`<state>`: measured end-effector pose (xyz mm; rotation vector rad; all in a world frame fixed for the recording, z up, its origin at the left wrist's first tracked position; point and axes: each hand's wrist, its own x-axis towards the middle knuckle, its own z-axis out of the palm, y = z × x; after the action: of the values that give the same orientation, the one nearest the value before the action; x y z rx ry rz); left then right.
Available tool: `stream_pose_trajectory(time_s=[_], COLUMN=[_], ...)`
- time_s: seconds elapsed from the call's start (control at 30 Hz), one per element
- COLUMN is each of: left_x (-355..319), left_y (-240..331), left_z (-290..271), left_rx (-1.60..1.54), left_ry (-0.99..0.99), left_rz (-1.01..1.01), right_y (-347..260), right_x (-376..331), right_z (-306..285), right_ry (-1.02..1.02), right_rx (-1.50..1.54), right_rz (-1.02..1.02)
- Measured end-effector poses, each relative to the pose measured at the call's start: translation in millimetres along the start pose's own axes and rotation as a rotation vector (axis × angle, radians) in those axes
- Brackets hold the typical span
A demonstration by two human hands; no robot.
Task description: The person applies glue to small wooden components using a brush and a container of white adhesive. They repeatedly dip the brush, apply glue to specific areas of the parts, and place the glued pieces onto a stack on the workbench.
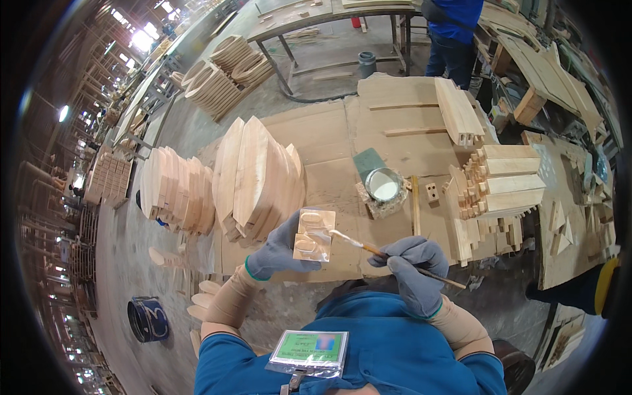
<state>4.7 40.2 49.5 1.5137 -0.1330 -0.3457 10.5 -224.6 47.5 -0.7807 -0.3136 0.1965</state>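
Note:
In a grey glove, my left hand (279,249) grips a small wooden block (313,227) with two oval slots in the face turned up toward me. My gloved right hand (416,266) is closed round the thin handle of a brush (376,251). White paste coats the brush tip, which is at the block's right edge; whether it touches cannot be made out. Beyond my hands, an open can of white glue (383,185) stands on a crusted block (382,209). A green piece (369,162) lies behind the can.
Cardboard (316,141) covers the worktable. Curved wooden panels (253,178) stand stacked at left; tenoned wooden pieces (503,178) are piled at right. A small drilled block (432,193) lies near the can. A dark bucket (148,319) is on the floor. Another person (454,36) stands at the back.

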Motion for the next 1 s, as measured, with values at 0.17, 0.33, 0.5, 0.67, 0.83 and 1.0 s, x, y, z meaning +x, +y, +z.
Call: stream_pose_trajectory(time_s=[0.17,0.33,0.5,0.67,0.83,1.0], left_x=[2.8,3.2,3.0,-2.4,-6.3,-6.8], left_y=[0.6,3.9,2.6,4.5,-9.9,4.7], left_z=[-4.5,-12.2,-13.6,-14.2,-21.1,-22.0], left_rx=[-0.087,0.242,0.344,0.307,0.291,0.36], left_ry=[-0.136,-0.182,-0.165,-0.129,-0.119,-0.095], left_rz=[0.148,0.29,0.387,0.382,0.462,0.367], right_y=[-1.0,-6.1,8.8,21.8,28.3,29.1], right_x=[10.5,22.9,19.1,24.4,33.6,36.5], right_z=[-0.8,-3.0,11.9,11.5,13.4,15.9], right_ry=[-0.052,-0.05,-0.158,-0.245,-0.289,-0.28], right_rx=[0.015,-0.001,-0.06,-0.174,-0.142,-0.116], right_rz=[0.138,0.133,0.086,0.046,-0.095,-0.009])
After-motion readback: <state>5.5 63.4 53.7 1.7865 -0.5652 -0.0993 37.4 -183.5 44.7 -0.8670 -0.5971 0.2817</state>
